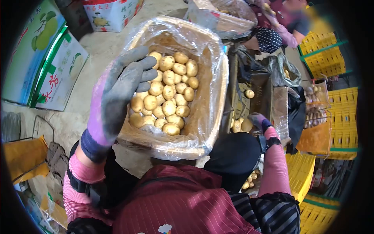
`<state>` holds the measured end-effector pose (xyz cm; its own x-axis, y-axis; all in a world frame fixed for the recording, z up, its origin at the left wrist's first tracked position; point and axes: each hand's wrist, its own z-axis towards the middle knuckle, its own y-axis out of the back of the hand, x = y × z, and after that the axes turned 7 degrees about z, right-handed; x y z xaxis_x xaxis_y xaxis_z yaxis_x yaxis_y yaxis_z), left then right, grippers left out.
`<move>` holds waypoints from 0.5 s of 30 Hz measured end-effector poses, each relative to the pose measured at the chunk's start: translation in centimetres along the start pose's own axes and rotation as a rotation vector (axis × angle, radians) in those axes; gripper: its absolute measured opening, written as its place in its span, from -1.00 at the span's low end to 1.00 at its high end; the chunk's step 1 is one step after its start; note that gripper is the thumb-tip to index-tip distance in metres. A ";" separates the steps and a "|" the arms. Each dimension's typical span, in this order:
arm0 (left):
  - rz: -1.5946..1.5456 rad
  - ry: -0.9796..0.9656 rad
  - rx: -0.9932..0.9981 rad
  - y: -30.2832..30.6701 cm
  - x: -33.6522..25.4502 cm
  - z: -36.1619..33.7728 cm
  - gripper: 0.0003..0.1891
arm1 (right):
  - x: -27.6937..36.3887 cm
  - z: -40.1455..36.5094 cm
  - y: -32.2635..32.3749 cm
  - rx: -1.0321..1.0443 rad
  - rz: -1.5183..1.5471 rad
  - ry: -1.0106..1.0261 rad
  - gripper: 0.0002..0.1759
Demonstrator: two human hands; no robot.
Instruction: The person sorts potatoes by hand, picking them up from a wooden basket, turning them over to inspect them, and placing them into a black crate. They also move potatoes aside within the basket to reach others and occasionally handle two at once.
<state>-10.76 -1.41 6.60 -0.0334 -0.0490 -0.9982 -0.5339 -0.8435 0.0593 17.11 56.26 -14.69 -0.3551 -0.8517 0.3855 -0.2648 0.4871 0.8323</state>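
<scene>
A carton (223, 93) lined with clear plastic stands before me, with many yellow potatoes (168, 92) inside. My left hand (126, 84), in a purple glove with a dark grey palm, is over the carton's left side. Its fingers are stretched out, with nothing in them. To the right, my right hand (258, 121), also gloved, reaches into a dark trough (261, 91). Its fingers curl against a potato (246, 125) at the trough's near end; the thumb side is hidden. A single potato (249, 93) lies farther up the trough.
Printed cartons (58, 74) stand on the left, another (111, 15) at the back. A plastic-lined box (224, 19) is beyond mine. Another person's pink sleeve (286, 35) shows at upper right. Yellow crates (343, 117) line the right. More potatoes (250, 180) lie beside my right leg.
</scene>
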 end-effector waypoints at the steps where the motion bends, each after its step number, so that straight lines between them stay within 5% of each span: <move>1: 0.025 -0.029 -0.019 0.4 0.1 -0.2 -0.37 | -1.6 1.6 0.4 0.017 0.222 -0.242 -0.62; 2: 0.030 -0.023 -0.025 0.8 0.3 -0.6 -0.37 | -2.2 3.5 0.8 0.034 0.439 -0.489 -0.64; 4: -0.034 -0.245 0.020 1.6 0.8 -1.1 -0.33 | 14.0 5.6 7.1 -0.145 0.544 -0.136 -0.53; 6: 0.016 -0.192 0.011 2.4 0.7 -0.7 -0.31 | 29.1 7.8 11.0 -0.057 0.600 -0.027 -0.49; 8: -0.034 -0.093 -0.250 2.1 -0.5 -1.1 -0.30 | 36.5 11.6 10.8 0.069 0.600 0.121 -0.50; 10: 0.036 -0.123 -0.305 2.8 0.0 -1.1 -0.31 | 36.3 19.4 6.4 0.102 0.392 0.417 -0.42; 15: -0.057 -0.143 -0.294 4.3 0.9 -1.3 -0.39 | 38.0 32.7 -4.1 -0.020 -0.386 0.285 -0.14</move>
<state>-12.00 -5.75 5.93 -0.1403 0.0607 -0.9882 -0.2718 -0.9621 -0.0205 -24.62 28.23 -16.47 0.0266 -0.9900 0.1383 -0.3106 0.1233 0.9425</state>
